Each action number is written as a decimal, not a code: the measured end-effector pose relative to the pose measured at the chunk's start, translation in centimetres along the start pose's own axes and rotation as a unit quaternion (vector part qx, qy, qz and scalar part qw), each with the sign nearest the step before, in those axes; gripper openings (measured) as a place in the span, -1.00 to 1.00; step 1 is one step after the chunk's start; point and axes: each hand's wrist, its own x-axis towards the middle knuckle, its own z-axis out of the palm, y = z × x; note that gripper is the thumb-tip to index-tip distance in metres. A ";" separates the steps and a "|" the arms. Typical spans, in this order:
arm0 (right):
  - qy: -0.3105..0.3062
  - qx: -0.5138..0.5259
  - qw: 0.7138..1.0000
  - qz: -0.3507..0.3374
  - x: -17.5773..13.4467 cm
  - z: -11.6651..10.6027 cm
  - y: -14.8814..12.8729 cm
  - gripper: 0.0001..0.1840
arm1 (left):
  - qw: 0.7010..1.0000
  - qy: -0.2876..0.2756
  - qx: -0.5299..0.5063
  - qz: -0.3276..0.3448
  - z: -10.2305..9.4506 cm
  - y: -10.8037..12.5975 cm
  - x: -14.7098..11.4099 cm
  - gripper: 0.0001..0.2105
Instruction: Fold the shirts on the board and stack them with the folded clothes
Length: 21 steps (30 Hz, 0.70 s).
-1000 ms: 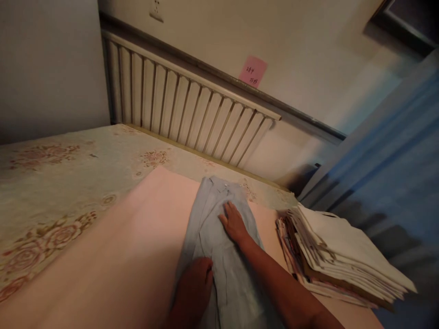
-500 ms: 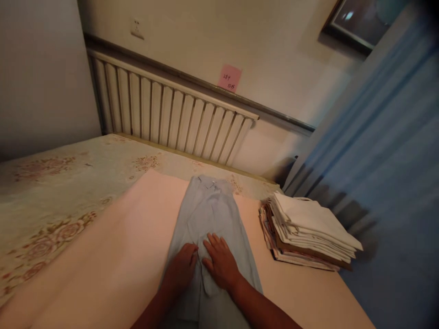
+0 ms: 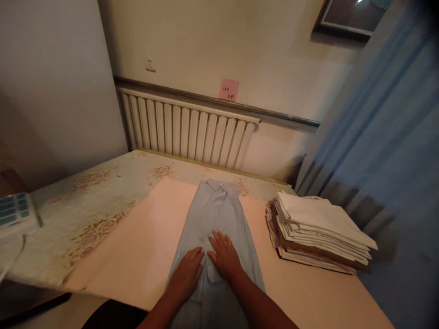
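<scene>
At far left, a white, hard-edged device with blue-green panels [image 3: 18,212] sits at the edge of a rose-patterned table cover [image 3: 72,201]. A smooth pink sheet [image 3: 147,228] lies over the cover. The left hand [image 3: 187,274] rests on a long, lightly creased pale blue garment [image 3: 214,212], fingers slightly bent; whether it pinches cloth cannot be told. The garment lies lengthwise on the sheet, centre. The right hand [image 3: 224,257] presses flat on it, fingers spread, gripping nothing. Rightward stand a layered stack of folded fabrics [image 3: 322,228], cream uppermost, and a pleated blue curtain [image 3: 394,160].
</scene>
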 end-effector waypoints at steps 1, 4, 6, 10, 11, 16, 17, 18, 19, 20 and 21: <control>0.001 0.002 1.000 -0.001 -0.1 -0.1 0.0 -0.47 | 1.000 -0.002 0.019 0.001 0.0 0.1 -0.5 -0.62; -0.001 0.005 1.000 -0.001 -0.2 -0.2 -0.1 -0.48 | 0.997 0.001 0.072 0.006 0.0 0.6 -1.6 -0.60; -0.005 0.004 1.000 0.004 -0.2 -0.1 -0.2 -0.48 | 0.995 0.002 0.097 0.009 -0.1 1.0 -2.0 -0.59; -0.007 0.001 1.000 0.023 -0.5 0.0 -0.6 -0.46 | 0.993 0.005 0.117 0.012 -0.5 1.6 -2.2 -0.59; -0.008 0.001 1.000 0.029 -0.7 0.1 -0.7 -0.46 | 0.993 0.007 0.118 0.013 -0.5 1.7 -2.2 -0.59; -0.027 0.006 0.999 0.035 -2.2 0.0 -1.2 -0.41 | 0.991 0.014 0.129 0.022 -0.3 1.5 -1.9 -0.57; -0.031 0.007 0.999 0.031 -2.5 -0.1 -1.2 -0.40 | 0.991 0.015 0.133 0.023 -0.2 1.4 -1.9 -0.57; -0.036 0.007 0.999 0.027 -2.9 -0.1 -1.2 -0.40 | 0.990 0.016 0.137 0.025 -0.1 1.2 -1.9 -0.57; -0.040 0.006 0.999 0.023 -3.3 -0.1 -1.2 -0.39 | 0.990 0.018 0.140 0.027 0.0 1.1 -1.9 -0.58; -0.043 0.005 0.999 0.020 -3.7 -0.2 -1.3 -0.39 | 0.989 0.021 0.143 0.029 0.2 1.0 -1.8 -0.58; -0.045 0.004 0.999 0.019 -4.1 -0.2 -1.3 -0.39 | 0.989 0.025 0.146 0.032 0.2 0.9 -1.9 -0.58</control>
